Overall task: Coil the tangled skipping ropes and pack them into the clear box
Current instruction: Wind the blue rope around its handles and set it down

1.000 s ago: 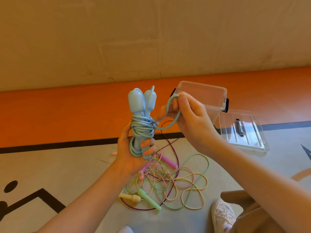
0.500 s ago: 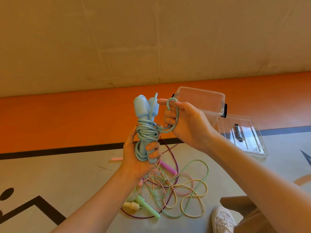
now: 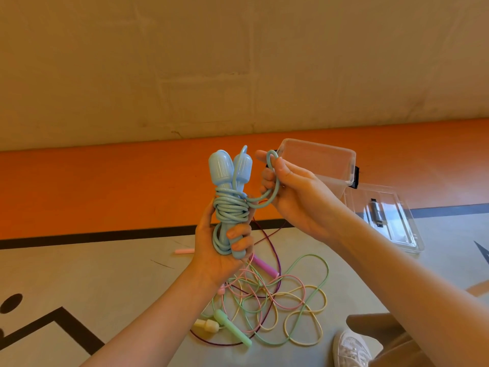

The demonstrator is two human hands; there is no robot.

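Light, springy pale-blue plastic skipping rope (image 3: 231, 207) at frame centre: bundle clamped by left hand (image 3: 219, 250), slippery tail loop pinched by right hand (image 3: 293, 197); best held at handles.

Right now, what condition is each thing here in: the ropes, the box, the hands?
Blue rope: mostly coiled around its two handles, one loop loose.
Left hand: grips the blue bundle.
Right hand: holds the loose loop.
Other ropes: tangled on the floor.
Clear box: open.
Lid: off, lying beside the box.
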